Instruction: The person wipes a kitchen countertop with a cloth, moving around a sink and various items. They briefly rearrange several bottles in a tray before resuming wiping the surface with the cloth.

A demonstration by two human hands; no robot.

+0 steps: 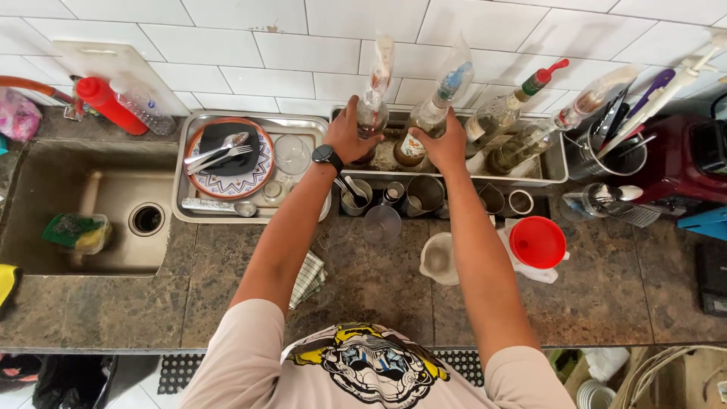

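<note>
My left hand is wrapped around the lower body of a clear glass bottle with a wrapped pour spout. My right hand grips a second glass bottle with a blue pour spout and a brownish base. Both bottles stand upright in a long steel tray against the tiled wall, beside two other spouted bottles. I wear a black watch on my left wrist.
A steel dish tray holds a patterned plate, cutlery and a glass. Metal jiggers and cups line a black mat. A red funnel, white jug, checked cloth, sink with sponge, red squeeze bottle, utensil holder.
</note>
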